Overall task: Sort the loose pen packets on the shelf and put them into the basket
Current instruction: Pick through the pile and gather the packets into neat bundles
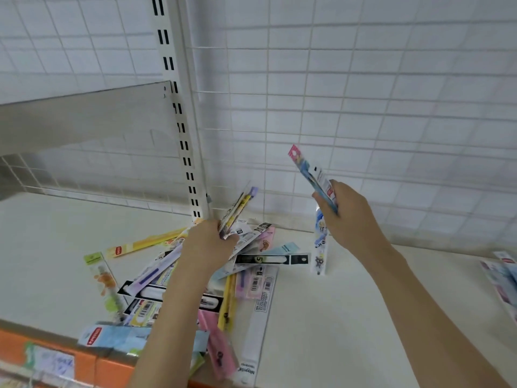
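Observation:
A heap of loose pen packets point(195, 281) in many colours lies on the cream shelf point(321, 317). My left hand point(207, 245) hovers over the heap and grips a packet with yellow and purple print point(240, 208), tilted up toward the wall. My right hand point(347, 211) is raised to the right of the heap and holds a blue packet with a pink top point(310, 175) at a slant. A white and blue packet point(320, 242) stands on the shelf below my right hand. No basket is in view.
A white wire grid panel point(363, 107) backs the shelf, with a slotted upright post point(181, 130) left of centre. An upper shelf point(84, 119) hangs at the left. More packets point(503, 281) lie at the right edge. An orange front strip point(84, 362) runs along the shelf's near edge.

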